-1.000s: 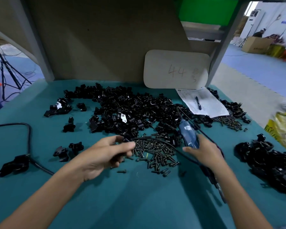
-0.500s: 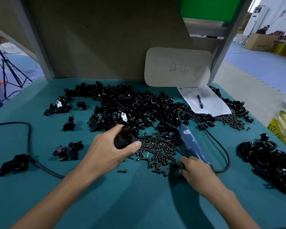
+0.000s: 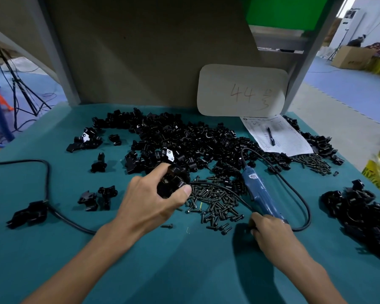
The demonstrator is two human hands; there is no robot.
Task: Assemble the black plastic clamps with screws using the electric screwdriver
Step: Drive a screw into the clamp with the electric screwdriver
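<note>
My left hand (image 3: 154,200) is closed around a black plastic clamp (image 3: 171,181), held just above the teal table at the near edge of the big clamp pile (image 3: 184,141). The blue electric screwdriver (image 3: 259,194) lies slanted to the right of the screw pile (image 3: 213,202). Its lower end disappears under my right hand (image 3: 270,231), which grips it there. That hand's fingertips curl down onto the table beside the nearest screws. One loose screw (image 3: 167,226) lies between my hands.
More black clamps are heaped at the right edge (image 3: 360,216). A second screw heap (image 3: 314,161) sits below a paper sheet with a pen (image 3: 276,137). A card marked 44 (image 3: 241,91) leans on the back panel. A black cable with a block (image 3: 31,211) crosses the left side.
My left hand went from open at the screw pile to gripping a black clamp. My right hand slid back toward me along the screwdriver, which now lies lower on the table.
</note>
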